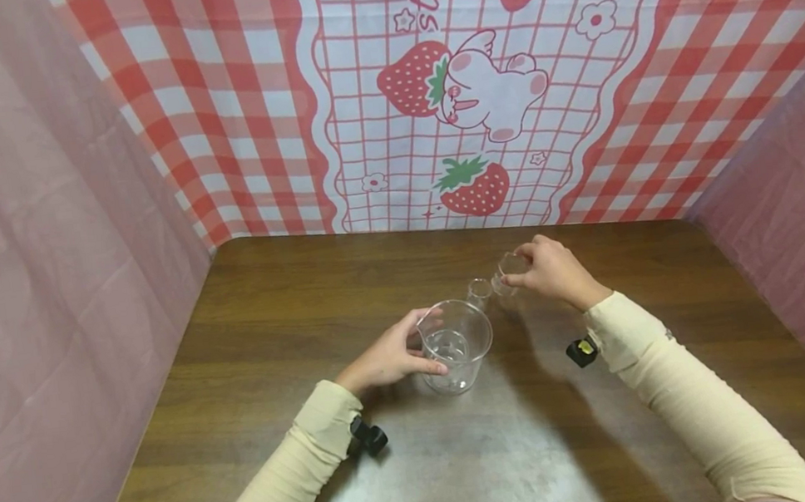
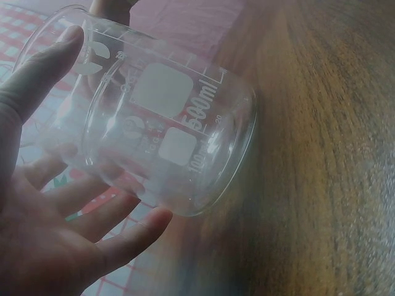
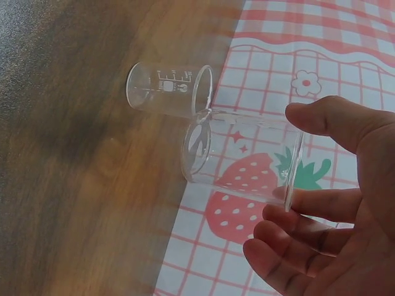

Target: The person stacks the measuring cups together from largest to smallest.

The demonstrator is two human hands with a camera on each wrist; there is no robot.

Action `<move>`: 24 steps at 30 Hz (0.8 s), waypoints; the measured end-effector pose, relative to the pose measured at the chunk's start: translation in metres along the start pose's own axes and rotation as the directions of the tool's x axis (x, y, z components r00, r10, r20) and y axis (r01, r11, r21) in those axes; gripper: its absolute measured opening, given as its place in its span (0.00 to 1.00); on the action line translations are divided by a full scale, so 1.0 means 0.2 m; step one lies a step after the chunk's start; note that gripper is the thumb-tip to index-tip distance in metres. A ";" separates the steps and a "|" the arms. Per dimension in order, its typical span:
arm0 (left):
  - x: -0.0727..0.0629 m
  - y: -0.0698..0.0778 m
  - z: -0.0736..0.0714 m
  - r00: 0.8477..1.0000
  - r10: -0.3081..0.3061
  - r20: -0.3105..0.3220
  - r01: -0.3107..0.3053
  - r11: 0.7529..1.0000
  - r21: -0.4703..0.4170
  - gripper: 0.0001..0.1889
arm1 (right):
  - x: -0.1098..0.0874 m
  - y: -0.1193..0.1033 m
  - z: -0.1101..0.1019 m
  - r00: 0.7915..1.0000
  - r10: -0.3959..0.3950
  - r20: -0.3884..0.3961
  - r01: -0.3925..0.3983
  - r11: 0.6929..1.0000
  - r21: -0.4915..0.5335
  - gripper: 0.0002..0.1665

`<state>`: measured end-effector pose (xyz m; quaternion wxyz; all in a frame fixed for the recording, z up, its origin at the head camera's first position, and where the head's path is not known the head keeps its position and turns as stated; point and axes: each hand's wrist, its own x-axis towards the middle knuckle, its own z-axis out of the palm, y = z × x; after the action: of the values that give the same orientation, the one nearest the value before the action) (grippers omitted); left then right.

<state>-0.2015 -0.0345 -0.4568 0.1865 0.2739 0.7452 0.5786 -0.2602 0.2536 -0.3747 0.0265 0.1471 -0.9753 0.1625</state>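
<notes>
My left hand [image 1: 390, 355] holds a large clear glass beaker [image 1: 477, 351] marked 500ml, with the thumb on one side and the fingers spread round the other. A smaller beaker [image 2: 179, 147] marked 100ml shows through its wall, nested inside. Farther back and to the right, my right hand [image 1: 554, 270] pinches a small clear beaker [image 3: 247, 161] at its rim between thumb and fingers. In the right wrist view this beaker's base overlaps the rim of an even smaller graduated beaker [image 3: 162, 89], which stands upright on the table behind the large one.
The brown wooden table [image 1: 303, 297] ends at a strawberry-print checked cloth [image 1: 371, 121] hanging at the back. Pink curtains [image 1: 37, 287] hang on the left and right sides. A small black camera [image 1: 368, 435] is strapped to each wrist.
</notes>
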 end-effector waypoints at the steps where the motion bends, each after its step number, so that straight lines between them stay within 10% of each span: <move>1: 0.00 0.00 0.00 1.000 0.000 0.000 0.000 1.000 0.000 0.43 | 0.00 0.00 0.00 1.000 -0.001 -0.001 0.001 1.000 0.000 0.30; 24: -0.01 0.02 0.00 1.000 -0.011 -0.006 0.011 1.000 -0.010 0.43 | -0.01 -0.10 -0.05 0.996 -0.069 -0.049 0.070 0.997 0.029 0.29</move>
<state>-0.1993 -0.0342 -0.4538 0.1886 0.2672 0.7443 0.5822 -0.2530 0.2397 -0.3590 0.0532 0.1773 -0.9661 0.1801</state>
